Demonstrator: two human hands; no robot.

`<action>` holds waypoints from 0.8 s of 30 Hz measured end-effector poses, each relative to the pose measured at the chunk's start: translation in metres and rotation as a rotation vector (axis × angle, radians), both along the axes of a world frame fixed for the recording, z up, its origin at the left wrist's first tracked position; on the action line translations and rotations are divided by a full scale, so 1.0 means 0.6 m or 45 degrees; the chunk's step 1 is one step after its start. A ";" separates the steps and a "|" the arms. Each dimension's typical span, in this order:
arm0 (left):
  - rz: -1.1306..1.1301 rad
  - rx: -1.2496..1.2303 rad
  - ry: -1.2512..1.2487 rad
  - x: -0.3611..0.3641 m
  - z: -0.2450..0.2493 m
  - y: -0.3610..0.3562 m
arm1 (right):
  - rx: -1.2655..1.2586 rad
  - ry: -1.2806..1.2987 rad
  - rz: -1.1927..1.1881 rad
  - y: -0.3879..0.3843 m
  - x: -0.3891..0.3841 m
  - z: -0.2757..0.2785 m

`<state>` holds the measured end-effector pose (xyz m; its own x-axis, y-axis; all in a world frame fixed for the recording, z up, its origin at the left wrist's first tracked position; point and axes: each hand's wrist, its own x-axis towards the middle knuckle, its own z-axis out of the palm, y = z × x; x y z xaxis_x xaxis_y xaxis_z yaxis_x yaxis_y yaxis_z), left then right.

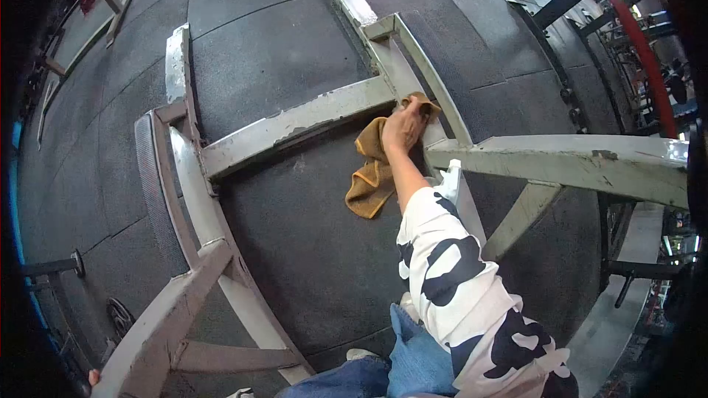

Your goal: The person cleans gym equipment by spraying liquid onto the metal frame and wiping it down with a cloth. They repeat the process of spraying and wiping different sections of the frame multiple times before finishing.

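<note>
My right hand (404,129) is closed around a brown cloth (375,177) and presses it onto the right rail of a grey metal frame (302,121). Part of the cloth hangs down beside the rail to the floor. Just below the hand, the white nozzle of a spray bottle (451,175) shows; my sleeve covers the rest. Of my left hand (94,377) only a fingertip appears, at the lower left against a slanted beam of the frame. The beam hides its other fingers. Paint is chipped along the crossbar's edges.
Dark rubber mats (258,26) cover the floor. A textured footplate (158,195) runs along the frame's left side. A thick beam (582,166) juts out to the right. Other gym equipment, with a red post (640,59), stands at the right edge. Blue fabric (419,350) lies near my legs.
</note>
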<state>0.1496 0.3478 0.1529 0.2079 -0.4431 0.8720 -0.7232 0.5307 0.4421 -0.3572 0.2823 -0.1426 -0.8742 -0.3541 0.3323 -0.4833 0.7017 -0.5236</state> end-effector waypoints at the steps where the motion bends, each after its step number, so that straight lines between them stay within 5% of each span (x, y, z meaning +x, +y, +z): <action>1: 0.010 -0.001 -0.010 0.004 0.006 0.004 | 0.001 -0.128 -0.101 0.008 -0.001 0.009; 9: -0.053 0.037 0.092 -0.002 0.009 0.000 | -0.078 -0.293 -0.520 0.016 -0.028 0.004; 16: -0.125 0.028 0.049 0.001 0.010 -0.003 | 0.123 -0.059 -0.558 0.012 -0.064 -0.014; 19: -0.087 0.010 0.031 0.004 0.008 -0.005 | 0.163 -0.303 -0.553 0.017 -0.066 0.040; 24: -0.067 -0.026 0.021 0.003 0.004 -0.010 | 0.133 0.016 -0.607 0.013 -0.056 0.004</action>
